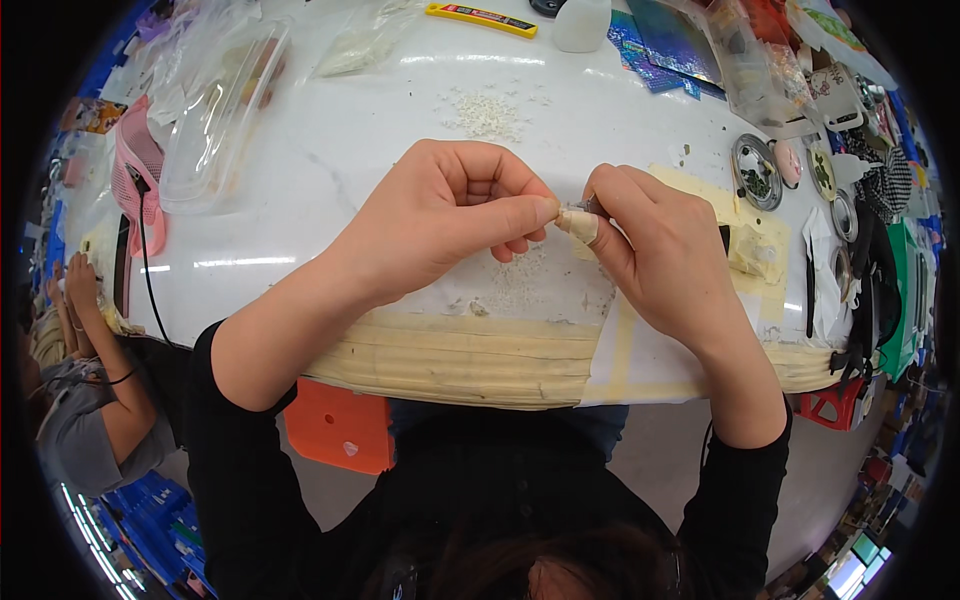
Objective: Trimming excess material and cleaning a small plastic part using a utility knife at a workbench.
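Note:
Above the near part of the white table, my left hand (455, 205) is closed in a pinch, thumb against forefinger. Whatever lies between those fingertips is too small to make out. Close against it is my right hand (665, 245), its fingers curled and its thumb wrapped in pale tape (578, 225). A small dark, metallic bit shows between the right thumb and forefinger, but its kind is hidden. The fingertips of both hands meet or nearly meet. Beyond them lies a patch of small white crumbs (487, 115), with finer crumbs below the hands.
A yellow cutter knife (482, 18) and a whitish bottle (582, 25) lie at the far side. On the left are a clear plastic box (225, 120) and a pink mesh item (140, 170) with a cable. Round metal tins (757, 172) stand right. Another person's arm (120, 400) shows at far left.

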A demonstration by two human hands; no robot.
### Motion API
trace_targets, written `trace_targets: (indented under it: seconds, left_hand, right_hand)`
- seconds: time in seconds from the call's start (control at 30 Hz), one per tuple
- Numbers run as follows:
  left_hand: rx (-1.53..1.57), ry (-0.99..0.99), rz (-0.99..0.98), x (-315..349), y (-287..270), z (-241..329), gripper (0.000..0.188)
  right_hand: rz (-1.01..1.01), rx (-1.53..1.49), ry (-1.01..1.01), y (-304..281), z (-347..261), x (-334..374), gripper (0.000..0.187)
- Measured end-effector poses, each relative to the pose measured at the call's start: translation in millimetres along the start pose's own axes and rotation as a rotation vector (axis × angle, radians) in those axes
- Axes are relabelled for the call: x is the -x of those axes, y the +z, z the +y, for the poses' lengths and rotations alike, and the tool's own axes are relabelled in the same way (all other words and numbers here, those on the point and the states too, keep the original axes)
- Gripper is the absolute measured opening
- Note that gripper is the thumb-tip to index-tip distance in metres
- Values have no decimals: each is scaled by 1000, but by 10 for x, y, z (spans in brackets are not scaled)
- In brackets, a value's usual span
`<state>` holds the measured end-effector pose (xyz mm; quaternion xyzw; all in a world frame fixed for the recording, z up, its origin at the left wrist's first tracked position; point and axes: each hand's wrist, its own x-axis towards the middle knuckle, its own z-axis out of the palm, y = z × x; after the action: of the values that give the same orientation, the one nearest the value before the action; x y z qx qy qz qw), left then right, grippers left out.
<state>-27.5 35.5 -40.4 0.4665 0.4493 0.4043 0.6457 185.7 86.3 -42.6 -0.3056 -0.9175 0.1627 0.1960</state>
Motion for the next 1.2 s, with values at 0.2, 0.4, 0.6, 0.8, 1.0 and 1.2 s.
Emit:
trace_targets:
  seconds: [0.2,0.4,0.6,0.8,1.0,1.2]
  left_hand:
    - [11,-35,-7,-1,-15,-5,16]
    - [-142,26,-29,8,-27,15,10]
    - [-362,210,-57,19,-49,19,7]
    - [-569,419,-42,1,-57,5,4]
    - [-662,542,-19,-9,-48,-10,6]
    - [-713,586,-19,-17,-50,-15,8]
  right_hand:
    - [-21,10,2,8,-1,1,18]
    - [-67,-7,-24,-13,-10,-5,16]
    - [-91,-9,-32,-8,-16,-5,16]
    - [-110,-6,-15,-7,-13,2,16]
    - [-108,-9,-20,-2,-4,3,14]
    - [-112,-16,-13,-8,-6,8,13]
